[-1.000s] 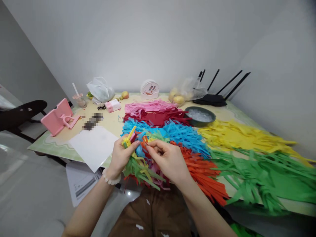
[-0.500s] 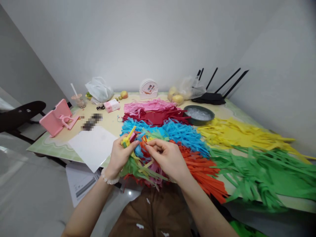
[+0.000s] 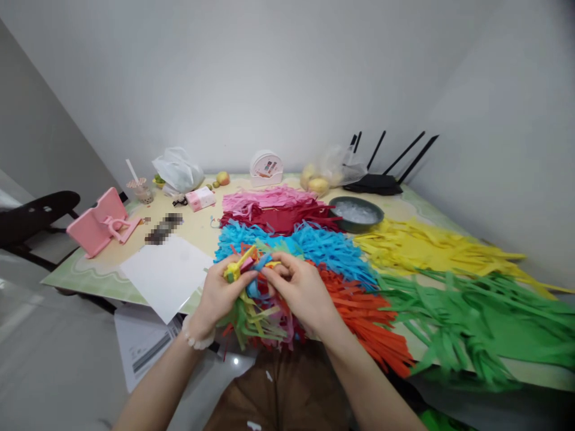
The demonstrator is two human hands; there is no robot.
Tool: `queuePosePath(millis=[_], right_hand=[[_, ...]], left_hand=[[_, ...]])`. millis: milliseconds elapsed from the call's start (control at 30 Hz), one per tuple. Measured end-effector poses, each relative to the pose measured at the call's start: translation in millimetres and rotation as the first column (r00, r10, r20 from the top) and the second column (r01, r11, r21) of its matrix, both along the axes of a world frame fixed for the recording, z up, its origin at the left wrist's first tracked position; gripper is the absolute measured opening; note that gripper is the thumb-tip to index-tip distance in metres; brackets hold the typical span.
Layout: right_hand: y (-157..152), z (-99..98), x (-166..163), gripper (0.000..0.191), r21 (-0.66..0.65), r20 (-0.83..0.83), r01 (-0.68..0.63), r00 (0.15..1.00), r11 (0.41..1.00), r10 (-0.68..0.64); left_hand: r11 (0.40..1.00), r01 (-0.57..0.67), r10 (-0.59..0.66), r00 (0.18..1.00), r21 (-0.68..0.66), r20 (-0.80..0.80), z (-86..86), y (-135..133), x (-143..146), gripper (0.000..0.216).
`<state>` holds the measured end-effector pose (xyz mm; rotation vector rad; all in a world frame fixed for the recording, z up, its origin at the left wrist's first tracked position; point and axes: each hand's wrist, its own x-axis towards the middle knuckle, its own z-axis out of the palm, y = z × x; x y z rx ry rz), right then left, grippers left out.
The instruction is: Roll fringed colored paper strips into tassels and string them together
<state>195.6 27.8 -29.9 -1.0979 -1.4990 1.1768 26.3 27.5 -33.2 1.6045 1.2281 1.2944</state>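
My left hand (image 3: 223,297) is closed on a bundle of multicoloured fringe strips (image 3: 256,320), with yellow, blue and pink ends poking out above the thumb. The fingers of my right hand (image 3: 300,288) pinch a blue strip (image 3: 264,261) at the top of that bundle. Green, pink and red tails of the bundle hang over the table's near edge. Just behind my hands lie blue fringe (image 3: 335,248) and dark red fringe (image 3: 287,220). Orange-red fringe (image 3: 359,317) spreads beside my right wrist.
Green fringe (image 3: 476,320) and yellow fringe (image 3: 435,242) cover the table's right side. A dark bowl (image 3: 357,216), a router (image 3: 375,184) and pink fringe (image 3: 269,196) are farther back. On the left are a white sheet (image 3: 166,272) and a pink stand (image 3: 101,224).
My right fingers have shifted from an orange strip to a blue strip at the top of the bundle. The whole view has tilted slightly; my left hand keeps its hold.
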Motion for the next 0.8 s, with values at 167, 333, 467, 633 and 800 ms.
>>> queuePosePath(millis=[167,333,467,633,800], right_hand=[[16,-6.6,6,0.045,-0.234,-0.301,-0.285,0.93,0.929,0.21],[19,-5.3,10,0.03,-0.209,-0.253,-0.236,0.95,0.949,0.181],[18,-4.7,2,0.023,-0.182,-0.285,-0.124,0.956,0.975,0.069],[28,-5.3,2,0.032,-0.187,-0.452,0.017,0.886,0.982,-0.101],[46,11.1,37,0.042,-0.077,-0.566,0.259,0.784,0.963,-0.256]], left_hand=[[0.991,0.038,-0.013,0.979,0.125,-0.201,-1.6,-2,-1,0.014],[0.992,0.05,-0.01,0.949,0.119,-0.315,-7.2,1,0,0.017],[0.991,0.052,-0.009,0.947,0.123,-0.321,-5.5,8,3,0.016],[0.987,0.09,-0.031,0.924,0.135,-0.382,-3.6,18,6,0.014],[0.983,0.095,-0.02,0.904,0.154,-0.428,-8.2,32,-4,0.013]])
